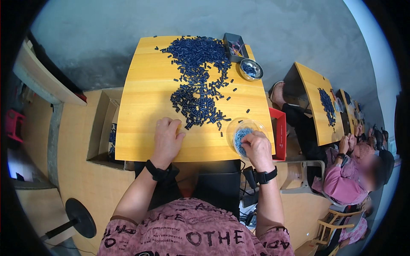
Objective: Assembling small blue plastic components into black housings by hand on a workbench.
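A hand dips into a bowl of blue bits.
Pale print marks the red box (279, 136); dark letters cover the pink shirt (192, 226). The clear bowl (257, 125) holds thin light-blue bits (241, 138); the metal bowl (243, 76) has dark pieces. Small dark-blue tubes (198, 104) lie heaped on the wooden table (143, 85). The right hand (258, 147) pinches among the bits; I can't tell if it has one. The left hand (167, 138) lies loosely open near the tubes.
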Demonstrator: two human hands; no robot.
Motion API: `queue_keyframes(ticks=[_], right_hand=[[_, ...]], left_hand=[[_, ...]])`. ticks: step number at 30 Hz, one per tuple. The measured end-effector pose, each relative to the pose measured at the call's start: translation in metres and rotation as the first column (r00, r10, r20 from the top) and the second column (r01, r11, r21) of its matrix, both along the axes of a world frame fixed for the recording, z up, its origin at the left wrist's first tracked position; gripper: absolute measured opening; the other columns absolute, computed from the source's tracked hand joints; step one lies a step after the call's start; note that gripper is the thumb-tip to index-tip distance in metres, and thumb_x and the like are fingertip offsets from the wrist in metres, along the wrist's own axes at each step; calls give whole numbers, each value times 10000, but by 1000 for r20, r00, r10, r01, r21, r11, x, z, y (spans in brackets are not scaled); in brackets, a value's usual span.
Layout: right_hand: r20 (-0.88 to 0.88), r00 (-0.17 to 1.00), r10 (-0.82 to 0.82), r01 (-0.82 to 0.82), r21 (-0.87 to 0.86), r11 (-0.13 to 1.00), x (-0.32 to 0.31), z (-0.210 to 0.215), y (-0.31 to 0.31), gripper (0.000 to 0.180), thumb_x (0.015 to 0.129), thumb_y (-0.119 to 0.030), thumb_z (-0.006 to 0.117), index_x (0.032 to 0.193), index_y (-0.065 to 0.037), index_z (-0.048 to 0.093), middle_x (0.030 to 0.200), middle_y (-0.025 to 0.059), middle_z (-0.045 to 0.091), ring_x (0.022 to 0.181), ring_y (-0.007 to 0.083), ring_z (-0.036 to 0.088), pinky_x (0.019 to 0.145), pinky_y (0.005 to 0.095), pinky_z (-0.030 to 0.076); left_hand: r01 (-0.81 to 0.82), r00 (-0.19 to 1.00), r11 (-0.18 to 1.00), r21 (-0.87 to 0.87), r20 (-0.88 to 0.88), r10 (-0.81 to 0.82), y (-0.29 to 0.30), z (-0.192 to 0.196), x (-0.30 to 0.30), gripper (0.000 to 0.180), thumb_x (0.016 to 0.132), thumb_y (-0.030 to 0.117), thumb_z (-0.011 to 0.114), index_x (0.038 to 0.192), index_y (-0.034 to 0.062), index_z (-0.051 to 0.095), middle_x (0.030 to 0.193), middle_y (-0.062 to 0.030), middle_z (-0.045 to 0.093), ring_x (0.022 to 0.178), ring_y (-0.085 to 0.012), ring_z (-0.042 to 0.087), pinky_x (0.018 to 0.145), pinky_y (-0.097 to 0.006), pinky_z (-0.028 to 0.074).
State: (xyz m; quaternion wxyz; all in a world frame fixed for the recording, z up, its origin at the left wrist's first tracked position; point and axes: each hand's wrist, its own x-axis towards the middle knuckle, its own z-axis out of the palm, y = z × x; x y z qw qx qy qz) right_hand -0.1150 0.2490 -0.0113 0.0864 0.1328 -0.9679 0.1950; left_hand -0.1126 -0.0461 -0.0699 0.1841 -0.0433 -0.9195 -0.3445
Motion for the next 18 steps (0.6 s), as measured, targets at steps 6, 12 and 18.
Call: queue_keyframes(ticks=[6, 12, 18], right_hand=[[37, 999, -1, 4, -80, 997, -2, -4, 4, 129, 682, 16, 731, 784, -36, 673, 784, 137, 638, 819, 334, 633, 732, 421, 503], [22, 999, -37, 39, -118, 992, -2, -1, 3, 94, 722, 16, 695, 786, -23, 638, 801, 154, 644, 816, 356, 627, 739, 443, 497], [30, 998, -62, 66, -173, 983, -5, -3, 4, 76, 732, 8, 685, 777, -14, 629, 771, 166, 646, 776, 350, 638, 708, 434, 508]], left_hand=[[-28, 1000, 998, 59, 14, 27, -15, 4, 13, 407, 704, 57, 764, 1087, 22, 630, 1018, -149, 563, 977, -345, 547, 850, -420, 453], [-42, 999, 998, 54, 29, 41, -21, 8, 19, 396, 707, 54, 760, 1076, 25, 620, 1007, -155, 555, 964, -348, 543, 848, -422, 449], [-78, 997, 997, 3, 8, 78, -18, 5, 20, 216, 741, 13, 717, 938, 24, 628, 920, -143, 561, 924, -351, 540, 808, -442, 442]])
